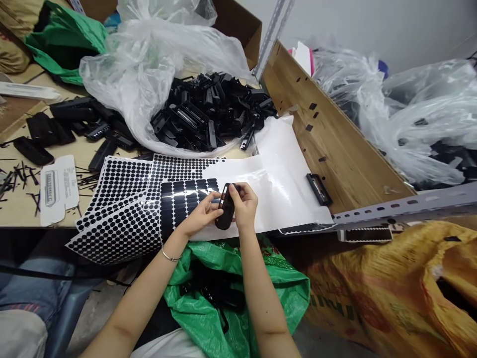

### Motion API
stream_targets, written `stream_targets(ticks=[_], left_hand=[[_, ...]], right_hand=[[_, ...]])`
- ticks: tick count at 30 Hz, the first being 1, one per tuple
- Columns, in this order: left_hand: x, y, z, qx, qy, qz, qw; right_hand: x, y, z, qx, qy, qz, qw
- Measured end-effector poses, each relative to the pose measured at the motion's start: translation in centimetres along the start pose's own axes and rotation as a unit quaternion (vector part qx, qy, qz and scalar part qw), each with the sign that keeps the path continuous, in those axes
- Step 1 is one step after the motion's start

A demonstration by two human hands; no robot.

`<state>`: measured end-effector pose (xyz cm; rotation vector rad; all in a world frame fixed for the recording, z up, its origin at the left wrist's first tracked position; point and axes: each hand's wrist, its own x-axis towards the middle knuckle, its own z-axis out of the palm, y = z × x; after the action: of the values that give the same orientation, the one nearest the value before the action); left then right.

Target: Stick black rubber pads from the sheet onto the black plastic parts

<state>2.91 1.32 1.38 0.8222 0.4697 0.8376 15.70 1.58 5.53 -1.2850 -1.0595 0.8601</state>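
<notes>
Between both hands, just above the table's front edge, is a small black plastic casing (225, 213). My left hand (201, 214) grips its lower left side with thumb and fingers. My right hand (245, 201) pinches the upper end, its thumb pressed on the casing's face. Left of the hands lie white sheets of round black stickers (119, 228), partly overlapping. A sheet of glossy black strips (179, 199) is on top of them, beside my left fingers. White backing paper (278, 171) spreads out to the right.
Behind the hands is a heap of black plastic parts (208, 112) on clear plastic wrap (134, 84). A wooden board (335, 134) and metal rail (410, 204) bound the right. Below, a green sack (283, 283) holds black parts. A yellow sack (357, 278) stands right.
</notes>
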Motion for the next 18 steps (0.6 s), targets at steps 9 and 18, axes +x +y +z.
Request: stream_targets(ticks=[9,18], left_hand=[[0.2,0.0,0.1,-0.060,0.026,0.009,0.998],[1.2,-0.6,-0.2,-0.206,0.100,0.077,0.970]], right_hand=[[-5.3,-3.2,-4.5,0.036,0.038,-0.082,0.995],[-7.1,-5.4,-8.0,-0.315,-0.529,0.016,0.788]])
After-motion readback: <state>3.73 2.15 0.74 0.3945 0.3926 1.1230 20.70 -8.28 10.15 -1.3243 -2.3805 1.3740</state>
